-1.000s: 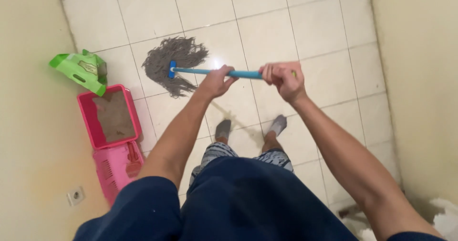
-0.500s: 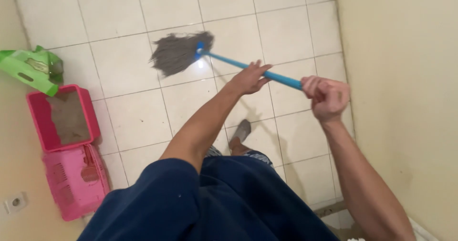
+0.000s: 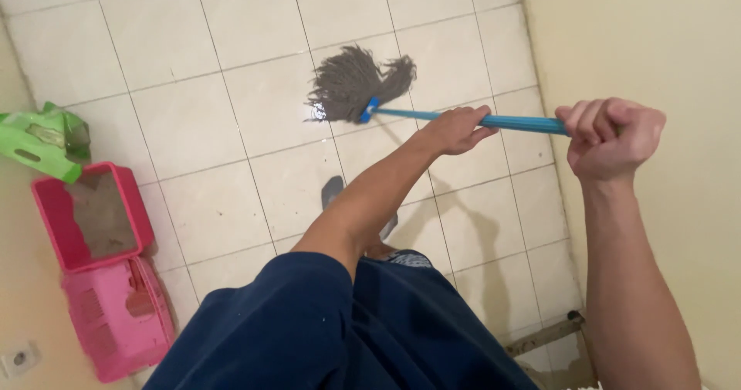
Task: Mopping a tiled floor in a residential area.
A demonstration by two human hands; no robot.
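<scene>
We're standing on the pale tiled floor (image 3: 193,120), which fills most of the view, with a cream wall (image 3: 656,42) close on our right. That tight corridor is likely why the mop sits angled across us rather than straight ahead.

The mop handle (image 3: 432,115) runs nearly level from upper right to the grey string head (image 3: 351,81), which lies flat on the tiles so the strands spread and make full contact. There's a wet sheen just beside the head.

Our right hand (image 3: 614,135) is fisted tight around the top end of the handle, acting as the pivot. Our left hand (image 3: 455,127) wraps the shaft lower down, fingers curled over it, looser, steering.

The pink tray (image 3: 50,228) with greyish fill, the pink basket (image 3: 108,336) and a green bag (image 3: 35,139) sit against the left wall, out of the mop's reach.

One grey-socked foot (image 3: 333,191) sits behind the head.
</scene>
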